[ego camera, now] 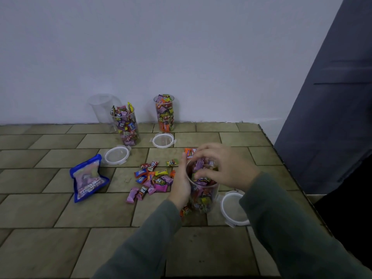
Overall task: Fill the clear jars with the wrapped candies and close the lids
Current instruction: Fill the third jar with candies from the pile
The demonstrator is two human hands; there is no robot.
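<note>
Jar steadied by left hand — right hand curled over its mouth.

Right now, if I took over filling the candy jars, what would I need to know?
Left hand steadies the near clear plastic jar; right hand presses wrapped candies into its mouth.
Two full clear jars stand by the wall, unlidded; an empty one is behind.
Three round white-rimmed lids lie on the tiled table.
Left: loose candy pile, empty jar, all lids.
</note>
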